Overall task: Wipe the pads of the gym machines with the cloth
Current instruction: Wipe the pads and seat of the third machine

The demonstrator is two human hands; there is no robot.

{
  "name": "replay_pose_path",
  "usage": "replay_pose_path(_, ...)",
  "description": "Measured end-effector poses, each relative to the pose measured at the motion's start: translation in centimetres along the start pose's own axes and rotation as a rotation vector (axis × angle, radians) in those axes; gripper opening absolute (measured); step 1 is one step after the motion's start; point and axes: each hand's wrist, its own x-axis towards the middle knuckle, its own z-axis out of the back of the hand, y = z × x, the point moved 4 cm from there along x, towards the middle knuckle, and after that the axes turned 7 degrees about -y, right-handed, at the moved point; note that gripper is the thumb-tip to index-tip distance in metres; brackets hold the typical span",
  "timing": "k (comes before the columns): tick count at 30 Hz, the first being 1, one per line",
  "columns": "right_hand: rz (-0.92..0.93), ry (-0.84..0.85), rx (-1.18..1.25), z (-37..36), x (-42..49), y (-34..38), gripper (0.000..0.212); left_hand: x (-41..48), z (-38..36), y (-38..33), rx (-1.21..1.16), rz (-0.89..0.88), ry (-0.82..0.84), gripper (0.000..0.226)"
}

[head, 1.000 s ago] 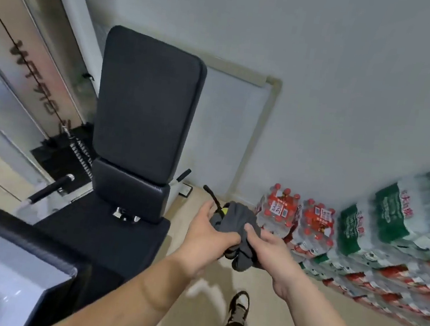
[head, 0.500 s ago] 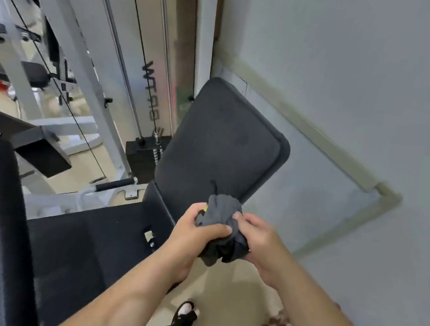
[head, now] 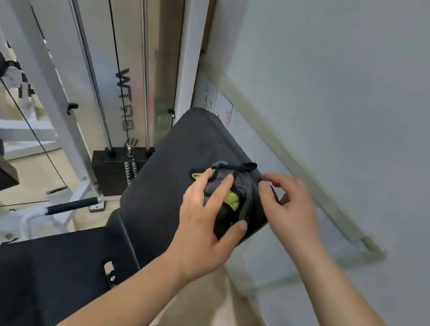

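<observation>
we see one grey cloth [head: 234, 192] with a green patch, bunched on the upper right part of one black back pad [head: 169, 179]. our left hand [head: 200, 231] clasps the cloth with spread fingers and presses it on the pad. our right hand [head: 288, 211] touches its right edge, fingers loosely curled, holding nothing firmly. one black seat pad [head: 29, 275] lies below. one weight stack [head: 112, 170] stands behind, near the pale wall [head: 353, 71].

grey-and-lime cloth [head: 234, 192], black back pad [head: 169, 173]
</observation>
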Motion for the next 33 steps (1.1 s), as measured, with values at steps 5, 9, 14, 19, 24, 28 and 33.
replay_pose_path(5,-0.041,0.087,0.101,-1.3,0.8,-1.4,0.023,1.1,0.4,1.4,0.167,-0.301,-0.023,0.063)
replay_pose_path(9,-0.046,0.148,0.155,-1.3,1.3,-1.9,0.018,6.7,1.0,4.0,0.229,-0.096,-0.174,0.062)
replay_pose_path(14,-0.125,0.169,0.349,-1.2,1.4,-2.5,0.011,2.8,-1.4,-0.8,-0.003,0.17,-0.271,0.06)
replay_pose_path(19,-0.186,0.217,0.406,-0.9,1.8,-2.5,0.015,1.3,-1.3,-1.1,0.062,-0.093,-0.075,0.064)
replay_pose_path(24,-0.202,0.204,0.364,-0.9,1.4,-2.7,0.02,8.8,1.6,4.3,0.052,0.284,-0.337,0.056)
replay_pose_path(28,-0.197,0.176,0.379,-0.9,1.2,-2.8,0.015,5.4,-0.4,1.8,-0.035,0.399,-0.426,0.057)
replay_pose_path(33,-0.21,0.164,0.368,-1.4,2.0,-2.3,0.014,1.2,-0.7,0.3,-0.056,0.11,-0.174,0.06)
